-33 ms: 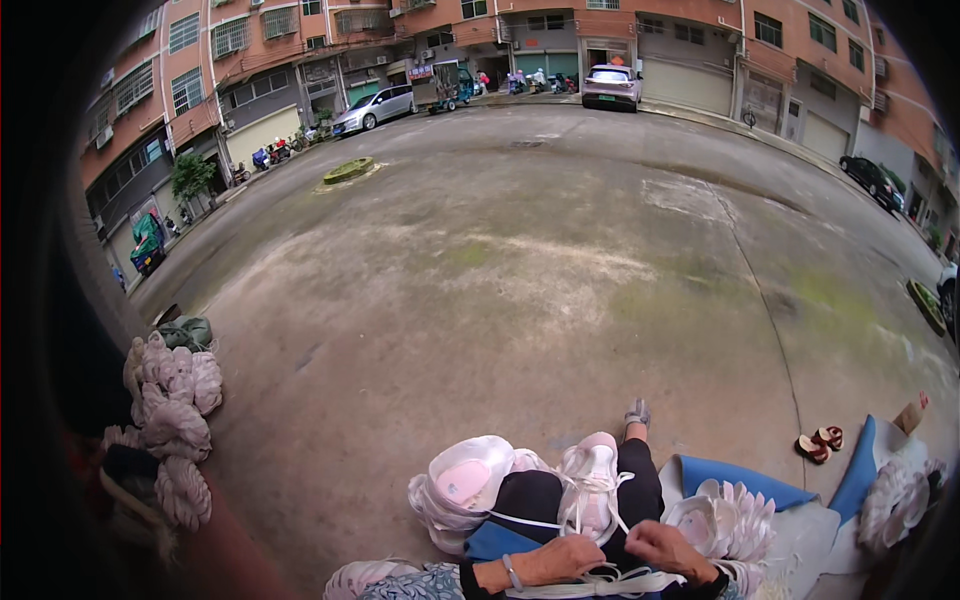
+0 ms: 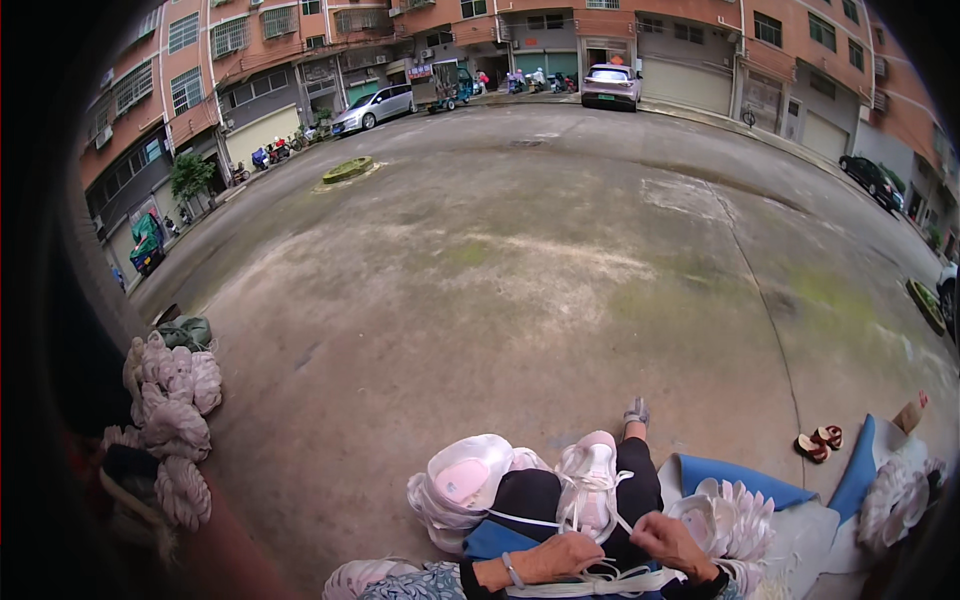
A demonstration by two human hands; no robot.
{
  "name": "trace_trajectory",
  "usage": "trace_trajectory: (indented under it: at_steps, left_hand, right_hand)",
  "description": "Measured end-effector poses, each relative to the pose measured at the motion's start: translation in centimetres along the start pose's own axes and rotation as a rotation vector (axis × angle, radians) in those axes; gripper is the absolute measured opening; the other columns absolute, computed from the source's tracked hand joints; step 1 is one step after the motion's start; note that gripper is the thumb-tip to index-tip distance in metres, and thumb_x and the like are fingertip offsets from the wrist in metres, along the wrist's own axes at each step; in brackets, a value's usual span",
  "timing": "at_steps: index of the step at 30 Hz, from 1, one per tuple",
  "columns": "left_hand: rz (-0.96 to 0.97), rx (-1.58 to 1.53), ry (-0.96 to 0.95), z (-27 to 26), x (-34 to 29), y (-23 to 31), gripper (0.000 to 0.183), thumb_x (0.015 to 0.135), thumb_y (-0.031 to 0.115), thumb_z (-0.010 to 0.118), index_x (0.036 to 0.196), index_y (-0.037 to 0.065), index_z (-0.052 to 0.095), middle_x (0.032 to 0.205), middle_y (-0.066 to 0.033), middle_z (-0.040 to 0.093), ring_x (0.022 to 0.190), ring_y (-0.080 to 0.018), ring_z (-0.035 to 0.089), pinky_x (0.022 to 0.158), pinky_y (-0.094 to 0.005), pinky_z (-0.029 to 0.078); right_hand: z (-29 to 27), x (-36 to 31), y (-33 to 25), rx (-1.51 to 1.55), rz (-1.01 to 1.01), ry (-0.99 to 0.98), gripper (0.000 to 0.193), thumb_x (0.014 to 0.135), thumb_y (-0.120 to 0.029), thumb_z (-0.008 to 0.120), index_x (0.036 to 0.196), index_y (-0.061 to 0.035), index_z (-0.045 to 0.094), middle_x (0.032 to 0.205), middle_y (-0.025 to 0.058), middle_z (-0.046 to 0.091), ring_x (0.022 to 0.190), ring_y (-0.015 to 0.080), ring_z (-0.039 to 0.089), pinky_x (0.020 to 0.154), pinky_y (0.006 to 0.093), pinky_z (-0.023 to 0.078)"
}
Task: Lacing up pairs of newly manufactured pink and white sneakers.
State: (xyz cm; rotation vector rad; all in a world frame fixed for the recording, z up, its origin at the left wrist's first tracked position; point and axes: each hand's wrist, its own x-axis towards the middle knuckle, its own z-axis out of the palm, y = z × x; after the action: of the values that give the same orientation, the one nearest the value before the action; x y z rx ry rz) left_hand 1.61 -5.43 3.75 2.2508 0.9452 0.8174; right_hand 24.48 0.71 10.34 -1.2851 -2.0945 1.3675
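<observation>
A white shoe upper [image 2: 590, 484] with a pink lining and loose white shoelaces [image 2: 624, 478] lies over my lap, toe pointing away. My left hand [image 2: 562, 556] is closed at its near end, fingertips curled down; what they pinch is hidden. Just to the right, my right hand [image 2: 670, 542] is closed too, its fingertips meeting a strand of shoelace that runs down from the shoe. Below both hands, a bundle of white laces [image 2: 610, 583] lies across my lap on blue cloth [image 2: 490, 541]. To the left, nested white-and-pink shoe uppers [image 2: 468, 478] rest against my leg.
More uppers [image 2: 735, 517] stand in a row at my right, beside a blue sheet [image 2: 745, 482]. Piled uppers [image 2: 178, 425] sit at far left. Sandals [image 2: 820, 443] lie on the concrete [image 2: 450, 330]. Parked cars, including a silver one [image 2: 378, 108], line the buildings beyond.
My right hand has shifted very slightly to the right and nearer the shoe. Otherwise the two frames look almost the same.
</observation>
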Motion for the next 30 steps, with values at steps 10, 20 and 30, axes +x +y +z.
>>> trace_trajectory:
  at_steps: [10, 20, 30]
  left_hand:
    - [-0.230, -0.241, -0.212, -2.6, -2.6, 3.5, 0.022, 0.096, 0.022, 0.049, 0.094, 0.002, 0.057, 0.082, -0.0185, 0.060, 0.074, -0.0385, 0.059, 0.066, -0.0423, 0.049]
    - [-0.628, -0.236, 0.103, -8.1, -2.0, 0.8, 0.020, 0.095, 0.016, 0.051, 0.092, 0.001, 0.063, 0.069, -0.0087, 0.062, 0.063, -0.0176, 0.060, 0.059, -0.0301, 0.047]
    - [-0.334, 0.171, 0.336, -3.0, 2.8, -3.6, 0.010, 0.086, 0.009, 0.062, 0.092, 0.002, 0.064, 0.081, -0.0136, 0.058, 0.072, -0.0326, 0.061, 0.062, -0.0382, 0.049]
  right_hand:
    - [2.3, 0.5, -1.6, 0.114, -0.026, -0.023, 0.018, 0.089, -0.016, 0.063, 0.092, -0.0016, 0.053, 0.070, 0.0102, 0.059, 0.064, 0.0181, 0.058, 0.062, 0.0323, 0.048]
    - [-4.4, -1.5, -5.8, 0.708, 0.129, -0.084, 0.011, 0.091, -0.012, 0.059, 0.091, -0.0067, 0.049, 0.066, -0.0057, 0.046, 0.059, 0.0008, 0.043, 0.051, 0.0178, 0.032]
    - [0.8, 2.4, -2.7, 0.318, 0.028, 0.022, 0.016, 0.088, -0.012, 0.065, 0.080, -0.0019, 0.055, 0.068, 0.0035, 0.059, 0.061, 0.0073, 0.053, 0.052, 0.0252, 0.039]
